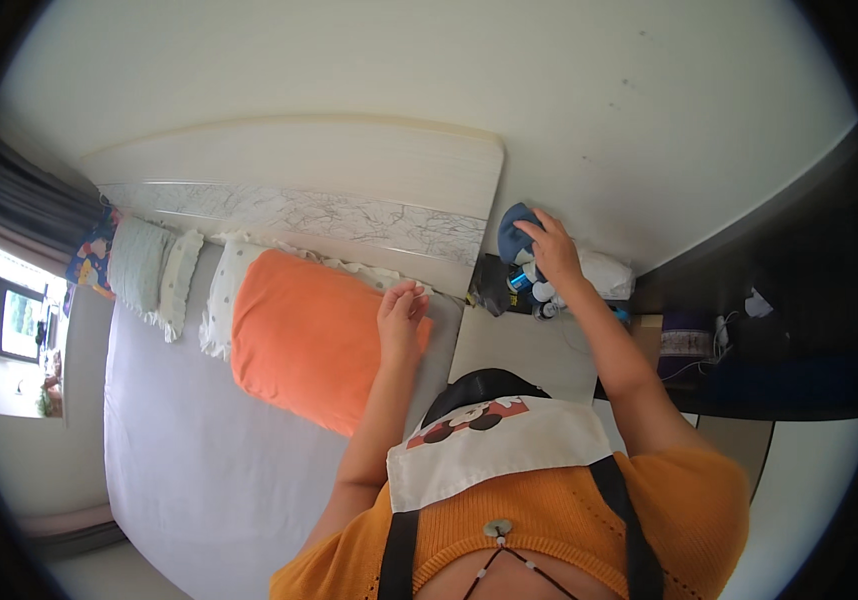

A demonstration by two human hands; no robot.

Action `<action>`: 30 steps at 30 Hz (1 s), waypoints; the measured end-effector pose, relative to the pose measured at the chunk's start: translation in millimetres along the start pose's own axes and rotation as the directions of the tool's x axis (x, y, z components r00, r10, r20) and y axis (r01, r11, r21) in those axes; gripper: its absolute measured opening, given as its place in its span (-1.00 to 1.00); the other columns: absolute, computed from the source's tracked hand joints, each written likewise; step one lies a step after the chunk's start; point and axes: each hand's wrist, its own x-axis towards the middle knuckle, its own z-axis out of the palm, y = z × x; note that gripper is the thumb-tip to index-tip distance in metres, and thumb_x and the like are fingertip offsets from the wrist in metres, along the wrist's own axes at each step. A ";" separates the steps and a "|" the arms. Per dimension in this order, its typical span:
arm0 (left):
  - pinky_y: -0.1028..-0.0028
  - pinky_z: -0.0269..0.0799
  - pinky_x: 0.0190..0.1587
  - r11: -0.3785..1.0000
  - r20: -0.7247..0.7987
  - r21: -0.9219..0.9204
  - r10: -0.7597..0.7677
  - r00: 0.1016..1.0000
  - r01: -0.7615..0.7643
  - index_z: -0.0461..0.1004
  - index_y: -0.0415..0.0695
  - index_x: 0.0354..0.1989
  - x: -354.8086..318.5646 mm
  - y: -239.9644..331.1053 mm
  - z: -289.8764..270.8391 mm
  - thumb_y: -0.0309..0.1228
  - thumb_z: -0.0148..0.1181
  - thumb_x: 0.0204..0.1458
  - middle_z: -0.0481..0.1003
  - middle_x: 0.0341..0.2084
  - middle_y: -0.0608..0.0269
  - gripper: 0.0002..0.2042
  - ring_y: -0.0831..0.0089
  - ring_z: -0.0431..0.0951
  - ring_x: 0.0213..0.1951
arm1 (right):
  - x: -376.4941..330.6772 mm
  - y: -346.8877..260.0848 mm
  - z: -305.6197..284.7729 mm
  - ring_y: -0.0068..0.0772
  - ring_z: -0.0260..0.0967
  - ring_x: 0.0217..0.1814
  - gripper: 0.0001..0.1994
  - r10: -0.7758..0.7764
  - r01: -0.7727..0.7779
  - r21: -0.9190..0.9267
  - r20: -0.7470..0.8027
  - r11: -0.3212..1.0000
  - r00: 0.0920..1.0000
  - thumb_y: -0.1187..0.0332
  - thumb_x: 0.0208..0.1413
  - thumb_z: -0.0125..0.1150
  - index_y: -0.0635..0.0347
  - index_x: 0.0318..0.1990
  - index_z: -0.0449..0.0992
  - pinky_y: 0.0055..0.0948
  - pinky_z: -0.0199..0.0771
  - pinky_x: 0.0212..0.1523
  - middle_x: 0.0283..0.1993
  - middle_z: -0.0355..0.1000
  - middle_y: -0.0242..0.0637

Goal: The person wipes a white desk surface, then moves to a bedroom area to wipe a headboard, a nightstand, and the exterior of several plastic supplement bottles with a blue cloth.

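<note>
My right hand (pixel 552 252) reaches over the far end of the bedside cabinet. Its thumb and fingers close on a blue-grey cloth (pixel 516 230), which hangs bunched against the wall. Below that hand stand a blue can (pixel 520 279), several small white-topped bottles (pixel 543 292) and a dark plastic bag (pixel 490 288). My left hand (pixel 402 306) is raised near the right end of an orange pillow (pixel 304 330), with its fingers curled in. Whatever may be between those fingers is too small to make out.
The bed with its pale sheet (pixel 184 440) fills the left side, below a white headboard (pixel 299 150). Frilled pillows (pixel 181 275) lie at its far left. The cabinet top (pixel 509 345) is in front of me. Dark shelves (pixel 789 330) with a white cable (pixel 719 340) are on the right.
</note>
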 end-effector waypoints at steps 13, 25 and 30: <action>0.57 0.43 -0.27 0.997 -0.222 0.069 0.044 0.974 -0.030 0.42 -0.15 -0.18 -85.2 -24.5 -18.1 -0.48 -0.02 0.18 0.50 -0.34 0.30 -0.89 0.53 0.52 -0.30 | -2.1 -11.3 107.9 0.08 0.23 0.24 -0.56 0.185 -0.171 0.359 -0.007 0.918 0.983 0.61 0.00 0.08 0.01 0.07 0.47 -0.21 0.36 0.13 0.32 0.13 0.01; 0.46 0.46 -0.14 0.978 -0.340 0.133 -0.108 0.934 0.161 0.44 -0.10 -0.15 -132.7 -99.9 -98.0 -0.44 0.01 0.18 0.53 -0.29 0.30 -0.87 0.50 0.53 -0.28 | -258.3 29.7 116.4 -0.02 0.39 0.04 -0.68 0.297 -0.542 0.293 0.591 0.788 0.750 0.38 0.10 0.11 0.02 0.04 0.48 -0.17 0.41 0.00 0.04 0.43 -0.16; 0.49 0.44 -0.15 0.904 -0.272 0.322 -0.197 0.942 0.282 0.43 -0.09 -0.14 -119.2 -122.2 -90.7 -0.43 0.01 0.17 0.52 -0.29 0.30 -0.86 0.51 0.52 -0.27 | -332.3 36.2 91.6 0.01 0.40 -0.01 -0.70 0.511 -0.667 0.111 0.555 0.737 0.657 0.32 0.17 0.06 0.00 0.06 0.46 -0.13 0.42 -0.02 0.03 0.41 -0.15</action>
